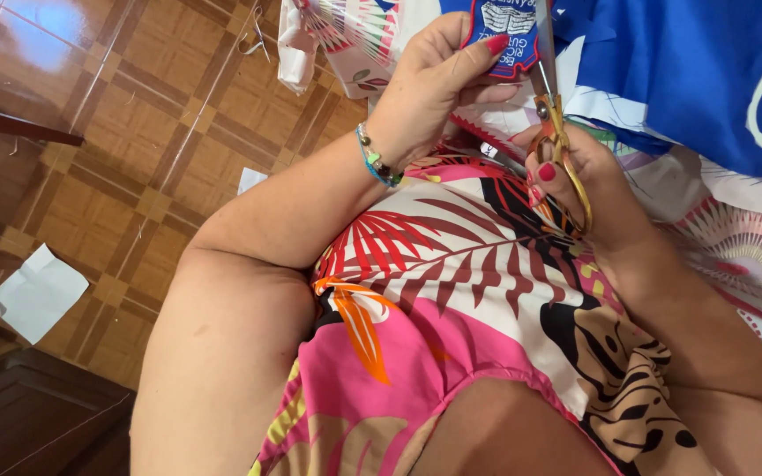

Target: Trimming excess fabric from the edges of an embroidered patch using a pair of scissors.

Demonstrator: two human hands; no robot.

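Note:
My left hand (434,75) pinches a small blue embroidered patch (506,31) with a red edge, held up near the top of the view. My right hand (575,181) grips gold-handled scissors (556,123), fingers through the loops, with the blades pointing up along the patch's right edge. A beaded bracelet (377,159) circles my left wrist. Both hands hover above my lap, which is covered by a pink, white and red leaf-print dress (451,282).
Blue fabric (698,70) and patterned white cloth (734,238) lie to the right. More printed cloth (346,35) hangs at top centre. Wooden parquet floor (134,132) on the left carries paper scraps (39,291). Dark wooden furniture (37,405) sits at lower left.

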